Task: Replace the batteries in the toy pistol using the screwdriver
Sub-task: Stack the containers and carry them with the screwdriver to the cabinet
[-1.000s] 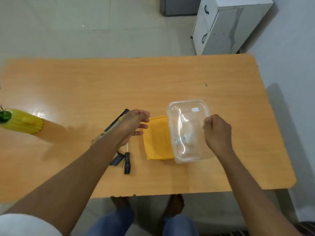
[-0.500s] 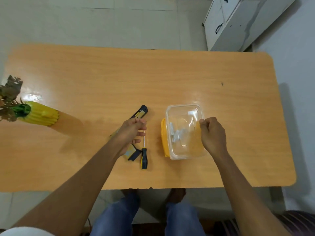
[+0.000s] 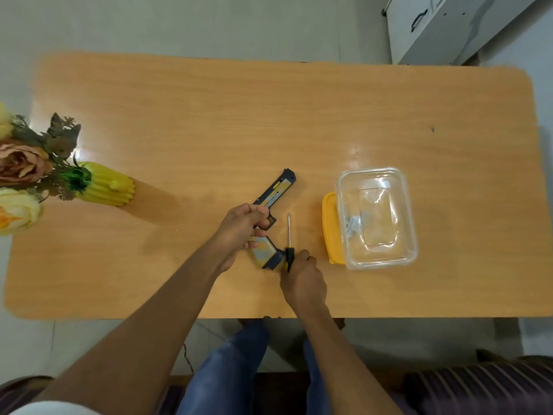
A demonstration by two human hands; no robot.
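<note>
Gripping screwdriver (image 3: 289, 247) now, container (image 3: 377, 218) released

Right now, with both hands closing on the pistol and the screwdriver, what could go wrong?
1. The right hand grips only the screwdriver handle's end; the tip may wobble and slip off a screw.
2. The left hand holds the toy pistol at mid-body, so it may pivot under pressure.
3. The clear container sits off to the side; loosened screws could roll across the table.
</note>
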